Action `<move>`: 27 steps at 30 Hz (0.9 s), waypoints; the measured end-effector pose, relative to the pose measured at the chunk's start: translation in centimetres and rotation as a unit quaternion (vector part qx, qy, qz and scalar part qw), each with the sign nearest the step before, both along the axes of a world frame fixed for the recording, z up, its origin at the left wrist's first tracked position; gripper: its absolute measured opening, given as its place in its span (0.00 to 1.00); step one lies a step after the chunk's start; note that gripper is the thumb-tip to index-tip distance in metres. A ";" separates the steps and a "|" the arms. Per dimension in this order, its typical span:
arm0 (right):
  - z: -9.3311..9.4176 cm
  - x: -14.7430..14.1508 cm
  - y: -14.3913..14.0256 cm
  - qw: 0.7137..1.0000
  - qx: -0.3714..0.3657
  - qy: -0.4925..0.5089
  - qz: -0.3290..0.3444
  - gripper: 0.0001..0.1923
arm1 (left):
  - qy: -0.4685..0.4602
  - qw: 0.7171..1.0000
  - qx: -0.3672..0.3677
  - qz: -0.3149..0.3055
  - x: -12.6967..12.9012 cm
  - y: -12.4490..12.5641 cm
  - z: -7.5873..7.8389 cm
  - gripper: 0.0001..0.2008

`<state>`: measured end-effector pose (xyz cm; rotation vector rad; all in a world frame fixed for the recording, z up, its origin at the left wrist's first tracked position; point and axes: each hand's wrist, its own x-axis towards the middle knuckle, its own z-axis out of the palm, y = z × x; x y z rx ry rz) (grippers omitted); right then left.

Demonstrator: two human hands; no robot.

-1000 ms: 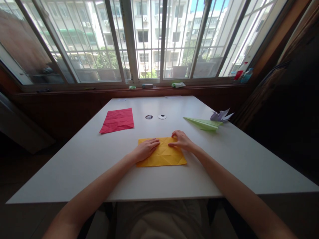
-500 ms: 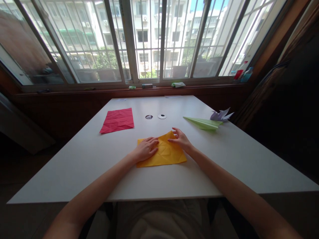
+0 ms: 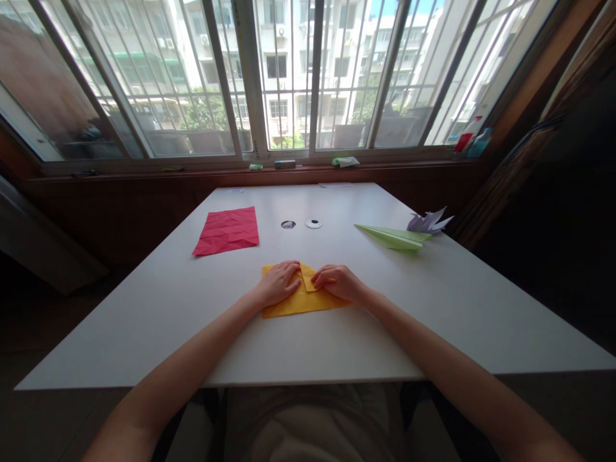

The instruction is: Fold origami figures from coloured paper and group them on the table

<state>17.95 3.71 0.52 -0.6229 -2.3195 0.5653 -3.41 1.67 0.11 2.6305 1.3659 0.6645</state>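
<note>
Both forearms bare, no sleeves in view, no watch/rings/bands afaict. Left hand [image 3: 278,283] & right hand [image 3: 337,282] bare too, nails short-ish, no polish visible. Below table [image 3: 433,308] edge: light beige/grey top, soft wrinkled fabric.

Creased matt yellow paper [image 3: 293,301] — smooth white table [image 3: 433,301].
</note>
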 end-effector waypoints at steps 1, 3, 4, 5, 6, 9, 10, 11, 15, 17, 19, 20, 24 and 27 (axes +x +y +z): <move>-0.1 0.0 0.0 1.000 0.002 -0.002 -0.003 0.13 | -0.002 1.000 -0.002 0.004 0.0 0.0 0.0 0.15; -0.1 0.1 0.1 1.000 0.008 -0.011 -0.011 0.14 | -0.003 1.000 -0.006 0.015 0.1 -0.1 0.1 0.18; -0.1 0.1 0.1 1.000 0.013 -0.017 -0.014 0.14 | -0.001 1.000 -0.006 0.019 0.1 -0.2 0.1 0.20; 0.0 0.1 0.0 0.999 0.020 -0.025 -0.016 0.14 | 0.004 1.000 -0.005 0.020 0.2 -0.2 0.1 0.22; 0.2 0.1 -0.1 0.999 0.028 -0.034 -0.017 0.14 | 0.012 1.000 -0.002 0.015 0.2 -0.2 0.1 0.23; 0.9 0.1 -0.5 0.997 0.044 -0.064 -0.017 0.13 | 0.047 0.999 0.010 -0.014 0.1 -0.1 0.1 0.20; 1.2 0.1 -0.7 0.996 0.046 -0.073 -0.020 0.12 | 0.057 0.998 0.013 -0.019 0.1 0.0 0.1 0.19; 1.5 0.1 -0.9 0.995 0.047 -0.082 -0.022 0.12 | 0.064 0.998 0.015 -0.021 0.0 0.0 0.1 0.19; 2.0 0.1 -1.4 0.993 0.058 -0.101 -0.021 0.10 | 0.081 0.996 0.012 -0.017 0.1 0.1 0.2 0.20; 2.0 0.0 -1.4 0.993 0.064 -0.099 -0.016 0.09 | 0.082 0.997 0.006 -0.008 0.3 0.0 0.2 0.20; 1.8 -0.1 -1.4 0.993 0.066 -0.094 -0.013 0.09 | 0.074 0.997 0.000 0.011 0.6 -0.1 0.1 0.20; 1.6 -0.2 -1.3 0.993 0.066 -0.093 -0.014 0.08 | 0.068 0.997 -0.002 0.021 0.7 -0.2 0.1 0.20; 0.9 -0.4 -0.8 0.994 0.054 -0.091 -0.038 0.08 | 0.051 0.998 -0.015 0.041 1.0 -0.3 -0.1 0.23; 0.4 -0.5 -0.5 0.992 0.053 -0.092 -0.070 0.09 | 0.047 0.998 -0.030 0.036 0.8 -0.4 0.0 0.24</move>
